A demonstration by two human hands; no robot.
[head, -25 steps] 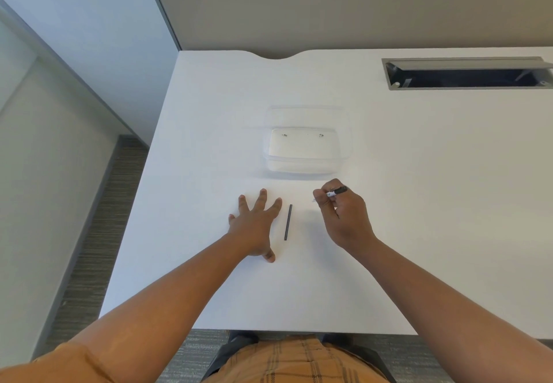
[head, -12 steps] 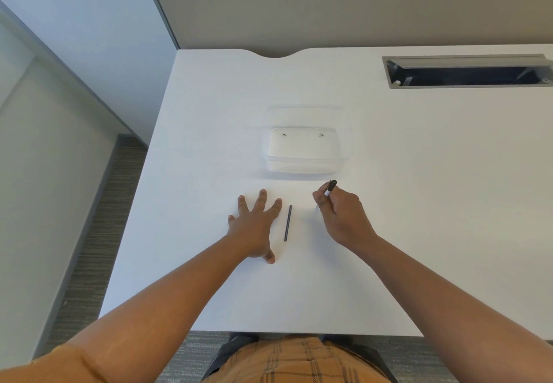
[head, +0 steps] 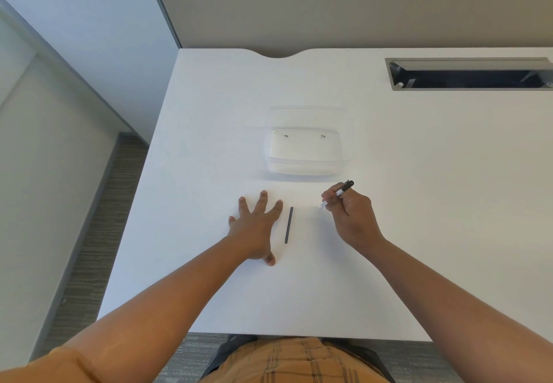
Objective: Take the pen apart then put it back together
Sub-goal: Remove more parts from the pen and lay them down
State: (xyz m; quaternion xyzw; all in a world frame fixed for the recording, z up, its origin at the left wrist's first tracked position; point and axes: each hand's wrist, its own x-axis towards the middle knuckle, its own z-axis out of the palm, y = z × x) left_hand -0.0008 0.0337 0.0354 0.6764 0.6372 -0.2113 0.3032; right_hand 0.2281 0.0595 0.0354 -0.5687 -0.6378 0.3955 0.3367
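My right hand (head: 351, 221) is shut on the pen body (head: 341, 191), a white barrel with a black end that sticks up and to the right past my fingers. Its lower end points down-left, close to the table. A thin dark rod (head: 288, 225), the pen's refill, lies on the white table (head: 419, 233) between my hands, running nearly front to back. My left hand (head: 256, 227) rests flat on the table just left of the rod, palm down, fingers spread, holding nothing.
A clear plastic container (head: 305, 149) stands on the table beyond my hands, with two tiny parts inside near its far wall. A grey cable cutout (head: 469, 74) sits at the back right. The table's left edge drops to carpeted floor.
My right hand has shifted slightly right and turned the pen body, whose black end now tilts further to the right. My left hand and the rod have stayed still.
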